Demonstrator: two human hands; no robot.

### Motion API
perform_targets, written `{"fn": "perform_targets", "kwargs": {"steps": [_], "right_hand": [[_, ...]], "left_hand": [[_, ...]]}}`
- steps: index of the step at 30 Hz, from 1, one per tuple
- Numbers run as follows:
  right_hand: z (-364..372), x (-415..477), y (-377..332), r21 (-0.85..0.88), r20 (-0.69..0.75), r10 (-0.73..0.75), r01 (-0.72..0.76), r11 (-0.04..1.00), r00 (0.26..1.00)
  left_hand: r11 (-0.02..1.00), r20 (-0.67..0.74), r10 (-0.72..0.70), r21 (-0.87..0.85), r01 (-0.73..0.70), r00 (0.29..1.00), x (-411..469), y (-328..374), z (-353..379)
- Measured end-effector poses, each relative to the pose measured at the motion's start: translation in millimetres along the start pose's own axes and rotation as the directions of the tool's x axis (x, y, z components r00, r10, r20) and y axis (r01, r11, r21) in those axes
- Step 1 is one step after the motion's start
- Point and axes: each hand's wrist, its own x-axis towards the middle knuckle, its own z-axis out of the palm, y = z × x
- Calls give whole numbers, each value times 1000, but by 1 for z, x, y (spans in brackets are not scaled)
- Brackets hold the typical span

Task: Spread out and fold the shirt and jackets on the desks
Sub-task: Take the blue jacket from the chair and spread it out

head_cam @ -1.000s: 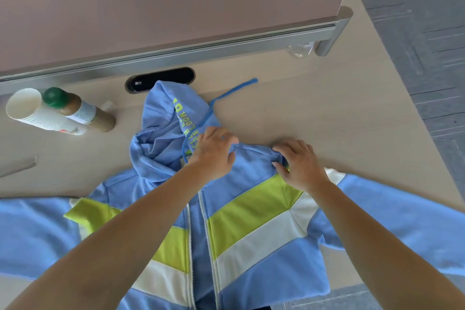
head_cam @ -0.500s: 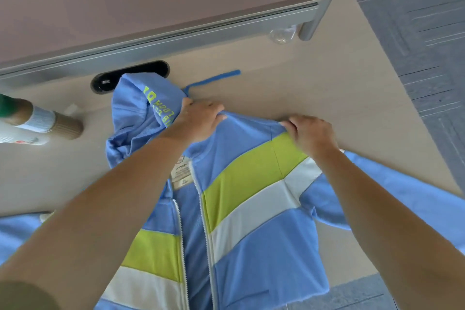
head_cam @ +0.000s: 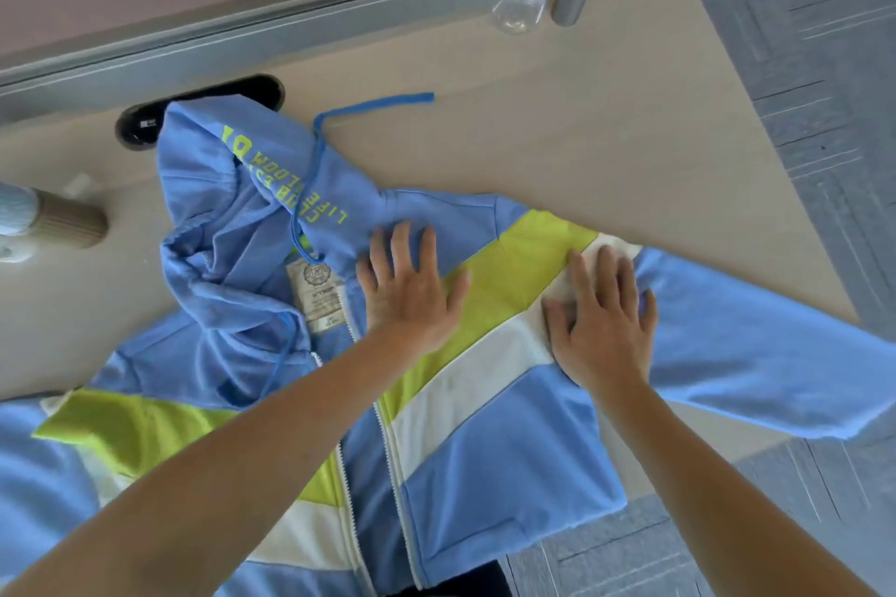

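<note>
A light blue zip hoodie with lime and white diagonal stripes lies face up on the pale wooden desk. Its hood is crumpled toward the back, a neck label showing below it. The right sleeve stretches out to the desk's right edge and hangs over it. My left hand lies flat, fingers spread, on the chest beside the zipper. My right hand presses flat on the right shoulder, over the white stripe. Neither hand holds anything.
A grey-railed partition runs along the back of the desk. A black cable slot sits behind the hood. A brown bottle lies at the left edge. Grey carpet lies to the right of the desk.
Both hands let go of the pinched collar and shoulder edge and now lie flat and spread on the chest and shoulder, slightly nearer to me. The neck label is now exposed.
</note>
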Motion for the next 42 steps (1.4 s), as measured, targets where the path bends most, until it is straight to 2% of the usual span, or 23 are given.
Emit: {"fn": "perform_targets", "kwargs": {"steps": [3,9,14,17,19,20,21,23,25,27,29,31,33,34,35,38,42], "right_hand": [[3,12,12,4,103,-54,54,999,993],[-8,90,48,76,127,-378,371,926,917],[-19,162,29,39,199,-407,408,912,891],[-20,159,9,-23,146,-281,287,958,949],[-20,140,12,-23,29,-44,44,999,999],[-22,130,18,-17,-16,110,-110,994,994],[-25,121,26,-18,-17,260,-260,965,966],[-28,108,40,-21,85,491,-491,871,867],[-25,105,49,-1,168,569,-577,817,805],[-23,117,54,44,190,537,-553,832,822],[-28,141,59,60,213,413,-433,899,886],[-35,168,70,8,240,152,-159,987,959],[-45,196,78,-13,288,-105,113,993,952],[-49,205,79,8,298,-144,149,989,943],[-52,212,77,36,283,-124,119,992,951],[-50,214,59,117,195,103,-127,985,975],[-43,215,66,18,223,235,-245,969,946]], "left_hand": [[994,8,82,71,-82,997,-2,-12,15],[978,1,169,125,-167,986,50,-29,5],[988,14,109,104,-110,994,98,-21,-14],[997,-63,41,63,-37,997,91,-8,-16],[1000,-149,19,24,-16,989,61,7,-11],[999,-167,38,16,-36,985,45,14,-6],[998,-158,59,13,-58,986,29,21,0],[997,-93,79,25,-77,993,6,31,11],[994,-63,90,65,-86,994,-1,33,20],[992,-64,94,89,-88,993,1,32,22],[991,-71,98,103,-91,993,4,32,21],[989,-66,104,114,-96,992,6,33,22],[988,-74,110,121,-101,991,7,33,22],[987,-78,116,122,-106,990,7,33,21],[987,-85,119,122,-108,989,8,32,21],[987,-87,113,124,-102,990,8,31,20],[987,-102,116,121,-103,988,8,32,20]]}}
